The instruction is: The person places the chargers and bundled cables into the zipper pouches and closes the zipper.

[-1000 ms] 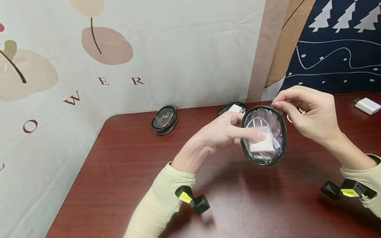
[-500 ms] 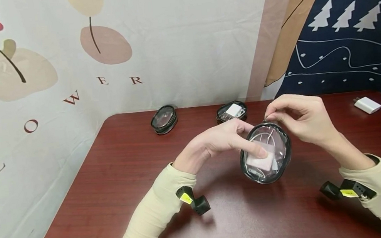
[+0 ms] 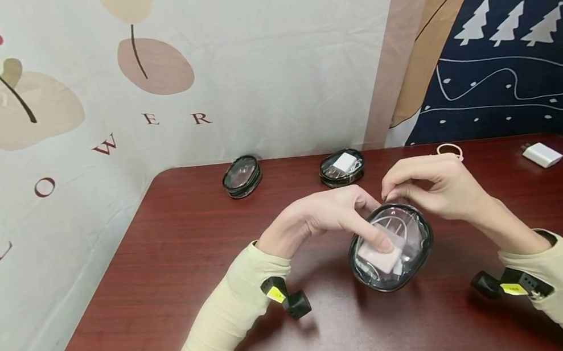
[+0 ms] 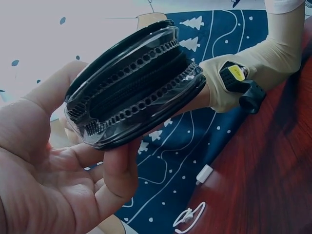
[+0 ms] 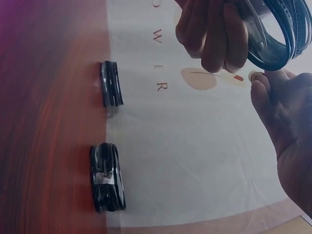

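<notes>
A clear oval zip pouch (image 3: 414, 244) with black edging is held up over the table, tilted. My left hand (image 3: 334, 213) grips it from the left, thumb across the clear face and fingers behind. Inside lie a white charger (image 3: 376, 258) and a white cable, partly under the thumb. At the top edge my right hand (image 3: 437, 187) pinches something small, hidden by the fingertips, right at the zip. The left wrist view shows the pouch (image 4: 146, 97) from its side, with a black zip band running between the two rims.
A second pouch (image 3: 330, 177) with a white charger inside sits at the table's back edge. Left of it lies another clear pouch (image 3: 242, 175). At back right are a loose white charger (image 3: 542, 155) and a coiled white cable (image 3: 459, 151). A printed cloth (image 3: 272, 85) hangs behind.
The pouch has come down and tilted further, the left hand moving with it. My right hand has moved down and left along its upper edge. The back pouch and the coiled cable show more.
</notes>
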A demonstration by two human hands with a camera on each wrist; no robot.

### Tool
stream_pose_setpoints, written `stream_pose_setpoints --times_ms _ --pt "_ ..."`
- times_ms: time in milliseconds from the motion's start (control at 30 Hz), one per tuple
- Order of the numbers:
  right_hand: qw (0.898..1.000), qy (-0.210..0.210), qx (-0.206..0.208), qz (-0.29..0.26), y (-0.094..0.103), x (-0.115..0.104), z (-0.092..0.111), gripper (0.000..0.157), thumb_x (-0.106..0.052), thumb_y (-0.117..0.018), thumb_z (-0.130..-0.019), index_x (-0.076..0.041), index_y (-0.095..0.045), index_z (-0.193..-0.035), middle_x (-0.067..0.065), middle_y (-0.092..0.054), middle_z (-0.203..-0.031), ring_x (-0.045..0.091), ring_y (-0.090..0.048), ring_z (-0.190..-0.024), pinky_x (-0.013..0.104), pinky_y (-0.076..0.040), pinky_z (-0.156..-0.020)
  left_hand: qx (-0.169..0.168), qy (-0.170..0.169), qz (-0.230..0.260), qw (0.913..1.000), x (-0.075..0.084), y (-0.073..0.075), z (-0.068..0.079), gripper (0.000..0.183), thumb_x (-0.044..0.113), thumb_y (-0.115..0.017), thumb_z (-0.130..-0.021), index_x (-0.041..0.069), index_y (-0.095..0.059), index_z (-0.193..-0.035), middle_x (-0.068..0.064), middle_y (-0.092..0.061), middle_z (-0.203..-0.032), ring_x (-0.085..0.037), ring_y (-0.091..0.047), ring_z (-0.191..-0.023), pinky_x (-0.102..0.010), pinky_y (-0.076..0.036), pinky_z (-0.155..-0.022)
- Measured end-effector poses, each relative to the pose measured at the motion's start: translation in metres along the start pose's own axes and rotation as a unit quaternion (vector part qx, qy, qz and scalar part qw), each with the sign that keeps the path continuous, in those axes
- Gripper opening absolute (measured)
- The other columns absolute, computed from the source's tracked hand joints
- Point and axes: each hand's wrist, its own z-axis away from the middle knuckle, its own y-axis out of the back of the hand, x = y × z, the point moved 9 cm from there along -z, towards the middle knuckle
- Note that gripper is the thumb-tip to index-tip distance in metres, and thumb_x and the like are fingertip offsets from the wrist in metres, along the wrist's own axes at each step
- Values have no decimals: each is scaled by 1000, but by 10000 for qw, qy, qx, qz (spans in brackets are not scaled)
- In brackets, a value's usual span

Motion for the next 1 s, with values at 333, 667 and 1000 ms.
stream_pose_setpoints --times_ms 333,667,1000 --pt "9972 -189 71 723 9 1 0 20 -23 -69 -98 -5 -74 -93 5 -70 -85 5 -59 -79 13 -46 -65 382 115 232 9989 1 10 3 12 6 -70 -84 -4 -70 -91 0 -70 -72 -9 -63 -72 -22 -51 -71" --pt "9826 -608 529 1673 36 0 2 38 -36 -66 -97 -1 -74 -88 5 -69 -83 4 -55 -75 13 -41 -60 1303 -235 573 9895 10 31 9 8 12 -70 -88 9 -72 -81 -1 -68 -67 -12 -62 -69 -23 -50 -69" --pt "9915 -384 269 1214 24 -2 0 29 -29 -67 -98 -2 -74 -91 5 -70 -86 5 -56 -77 12 -42 -63 1207 -260 430 9914 11 35 13 3 9 -73 -86 7 -73 -83 0 -67 -67 -10 -62 -67 -23 -51 -67"
